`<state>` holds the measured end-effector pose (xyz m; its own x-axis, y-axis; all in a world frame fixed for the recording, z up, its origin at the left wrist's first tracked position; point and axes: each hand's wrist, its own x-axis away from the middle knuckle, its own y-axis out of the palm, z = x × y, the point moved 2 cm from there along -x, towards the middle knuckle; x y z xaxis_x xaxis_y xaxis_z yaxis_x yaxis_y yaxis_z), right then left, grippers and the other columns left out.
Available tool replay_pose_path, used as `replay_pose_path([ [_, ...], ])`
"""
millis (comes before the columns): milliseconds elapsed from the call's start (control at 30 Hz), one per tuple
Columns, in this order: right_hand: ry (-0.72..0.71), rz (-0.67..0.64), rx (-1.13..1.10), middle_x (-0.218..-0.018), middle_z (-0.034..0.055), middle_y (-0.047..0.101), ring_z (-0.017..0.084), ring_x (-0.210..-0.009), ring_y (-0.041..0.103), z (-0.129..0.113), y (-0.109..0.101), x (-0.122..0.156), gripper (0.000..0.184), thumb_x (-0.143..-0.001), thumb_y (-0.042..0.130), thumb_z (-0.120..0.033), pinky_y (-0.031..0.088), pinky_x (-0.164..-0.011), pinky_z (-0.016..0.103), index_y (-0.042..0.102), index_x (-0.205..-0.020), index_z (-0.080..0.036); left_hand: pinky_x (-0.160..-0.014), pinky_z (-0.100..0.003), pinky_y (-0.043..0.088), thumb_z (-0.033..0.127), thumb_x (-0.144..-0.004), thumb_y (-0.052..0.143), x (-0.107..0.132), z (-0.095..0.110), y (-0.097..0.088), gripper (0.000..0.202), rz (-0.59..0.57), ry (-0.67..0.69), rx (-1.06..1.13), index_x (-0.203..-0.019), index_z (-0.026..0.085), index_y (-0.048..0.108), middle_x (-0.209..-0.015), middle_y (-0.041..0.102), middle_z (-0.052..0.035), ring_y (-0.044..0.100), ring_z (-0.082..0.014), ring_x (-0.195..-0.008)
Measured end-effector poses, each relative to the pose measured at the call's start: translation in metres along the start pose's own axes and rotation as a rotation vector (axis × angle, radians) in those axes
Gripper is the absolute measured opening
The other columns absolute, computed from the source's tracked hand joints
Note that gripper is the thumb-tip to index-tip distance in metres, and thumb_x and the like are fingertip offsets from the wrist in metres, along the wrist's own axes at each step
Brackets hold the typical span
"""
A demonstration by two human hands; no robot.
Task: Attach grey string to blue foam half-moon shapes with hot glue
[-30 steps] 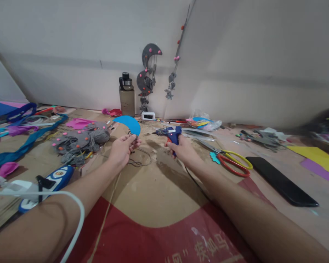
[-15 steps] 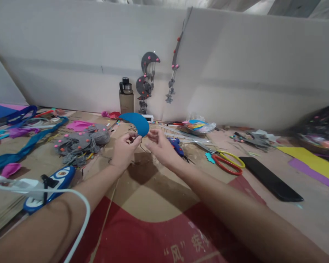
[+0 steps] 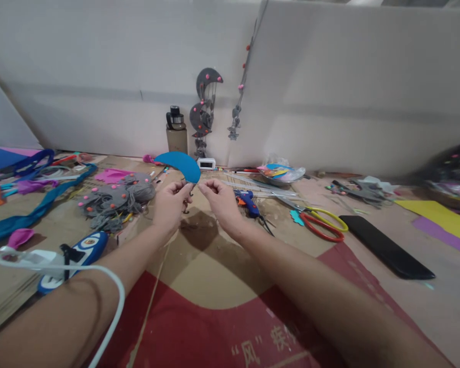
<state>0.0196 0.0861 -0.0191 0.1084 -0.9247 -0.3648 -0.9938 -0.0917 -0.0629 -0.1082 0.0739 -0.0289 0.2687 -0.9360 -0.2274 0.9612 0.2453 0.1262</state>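
A blue crescent cutout (image 3: 182, 163) is held up above the cardboard, its curved body leaning to the left. My left hand (image 3: 170, 204) pinches it at the lower right end between thumb and fingers. Right beside that end, my right hand (image 3: 220, 202) is closed in a pinch, its fingertips at the crescent's tip; what lies between them is too small to make out. Something thin and dark, like a cord (image 3: 186, 208), hangs under my left fingers. A blue glue gun (image 3: 247, 202) lies just right of my right hand.
Scissors (image 3: 322, 225) and a black phone (image 3: 385, 248) lie to the right. Grey felt pieces with pink dots (image 3: 111, 199) and a blue-white tool (image 3: 76, 258) sit at left. A bottle (image 3: 177, 138) stands behind; a white cable (image 3: 118, 291) crosses my left forearm.
The crescent has shifted left and tilted flatter. My right hand's fingers, loosely apart before, have closed into a pinch at its tip. The view has shifted slightly.
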Motion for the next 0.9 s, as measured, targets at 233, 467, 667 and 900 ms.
replay_pose_path([
  [233, -0.015, 0.022, -0.034, -0.067, -0.0027, 0.052, 0.010, -0.063, 0.042, 0.008, -0.004, 0.001, 0.023, -0.077, 0.053, -0.039, 0.035, -0.062, 0.023, 0.057, -0.072, -0.017, -0.041, -0.018, 0.026, 0.031, -0.068, 0.068, 0.006, 0.002, 0.009, 0.020, -0.054, -0.068, 0.114, -0.074, 0.015, 0.058, -0.055, 0.055, 0.0024, 0.040, -0.0042, -0.041],
  [467, 0.006, 0.061, -0.045, -0.072, -0.0006, 0.059, 0.011, -0.066, 0.047, 0.010, -0.006, 0.001, 0.023, -0.076, 0.055, -0.038, 0.039, -0.066, 0.025, 0.061, -0.078, -0.016, -0.040, -0.017, 0.026, 0.032, -0.064, 0.071, 0.008, 0.000, 0.010, 0.023, -0.060, -0.091, 0.171, -0.074, 0.015, 0.058, -0.058, 0.053, 0.0027, 0.046, -0.0050, -0.048],
  [667, 0.020, 0.037, -0.120, -0.081, 0.0025, 0.064, 0.012, -0.072, 0.053, 0.016, -0.007, -0.001, 0.024, -0.075, 0.056, -0.037, 0.042, -0.071, 0.026, 0.063, -0.084, -0.016, -0.039, -0.016, 0.025, 0.033, -0.063, 0.073, 0.010, 0.001, 0.011, 0.027, -0.095, -0.164, 0.208, -0.076, 0.015, 0.060, -0.059, 0.053, 0.0027, 0.045, -0.0044, -0.047],
  [900, 0.034, -0.024, -0.181, -0.076, -0.0015, 0.060, 0.009, -0.064, 0.049, 0.016, -0.007, -0.003, 0.022, -0.074, 0.058, -0.038, 0.040, -0.060, 0.022, 0.059, -0.083, -0.018, -0.037, -0.015, 0.026, 0.035, -0.061, 0.076, 0.003, -0.005, 0.009, 0.029, -0.251, -0.291, 0.321, -0.071, 0.014, 0.058, -0.061, 0.054, 0.0035, 0.040, -0.0018, -0.043],
])
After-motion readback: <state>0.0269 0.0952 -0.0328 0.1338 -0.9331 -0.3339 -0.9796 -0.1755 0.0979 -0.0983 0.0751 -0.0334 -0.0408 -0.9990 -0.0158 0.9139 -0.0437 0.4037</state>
